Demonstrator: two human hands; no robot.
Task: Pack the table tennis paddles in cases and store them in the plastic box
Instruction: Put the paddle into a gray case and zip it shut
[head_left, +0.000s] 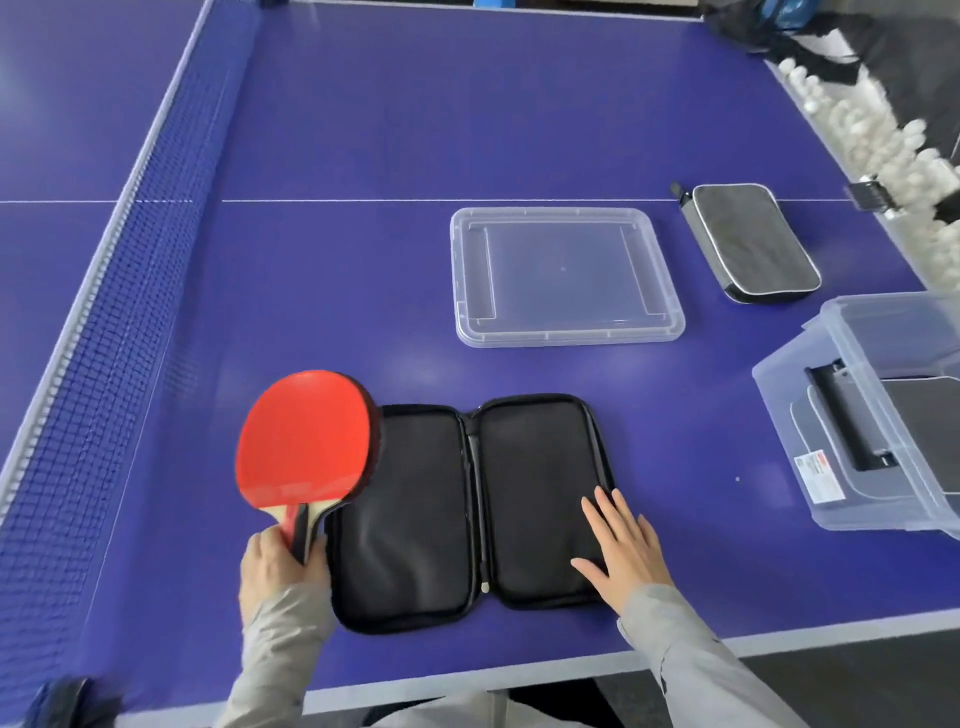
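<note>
A black paddle case (415, 509) lies unzipped and spread flat near the table's front edge, both halves empty. My left hand (275, 566) grips the handle of a red-faced paddle (306, 441), whose blade hangs over the case's left edge. My right hand (623, 551) rests flat, fingers apart, on the case's right half. A clear plastic box (841, 467) stands at the right edge with at least one dark case inside. A second case (748, 239), grey and black, lies zipped shut at the back right.
The box's clear lid (566, 275) lies upside down in the middle of the blue table (363, 156). The net (135, 291) runs along the left. Several white balls (872, 130) and dark bags lie beyond the table's right edge.
</note>
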